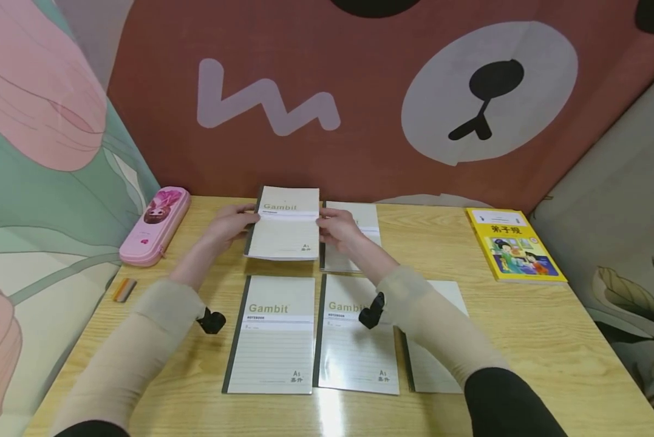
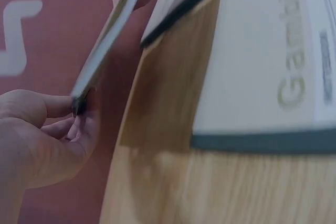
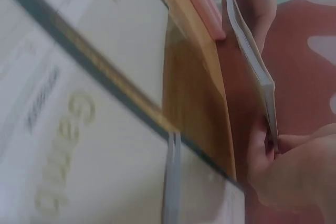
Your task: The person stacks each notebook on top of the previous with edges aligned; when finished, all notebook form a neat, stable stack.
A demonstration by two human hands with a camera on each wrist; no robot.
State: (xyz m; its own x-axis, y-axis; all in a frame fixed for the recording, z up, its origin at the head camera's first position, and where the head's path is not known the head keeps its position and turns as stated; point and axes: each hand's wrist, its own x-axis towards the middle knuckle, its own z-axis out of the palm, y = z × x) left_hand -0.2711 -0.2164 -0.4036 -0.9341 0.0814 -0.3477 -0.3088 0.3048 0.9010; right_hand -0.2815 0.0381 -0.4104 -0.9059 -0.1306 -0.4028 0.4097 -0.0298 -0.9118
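Observation:
Both hands hold a white Gambit notebook (image 1: 283, 233) with a dark spine, raised above the back of the table. My left hand (image 1: 229, 226) pinches its spine edge, thumb on the cover. Its opposite edge is pinched by my right hand (image 1: 340, 229). In the left wrist view the left hand (image 2: 47, 129) grips the notebook (image 2: 107, 38), seen edge-on with wood below it. The right wrist view has the right hand (image 3: 296, 166) gripping the far end of the same notebook (image 3: 252, 53). Behind the right hand lies another notebook (image 1: 367, 221), partly covered by that hand.
In front lie a left notebook (image 1: 272, 340), a middle notebook (image 1: 356, 358) and a right notebook (image 1: 436, 364), partly under the right forearm. A pink pencil case (image 1: 154, 227) and a small striped item (image 1: 124, 290) are at left. A yellow book (image 1: 515, 246) lies at right.

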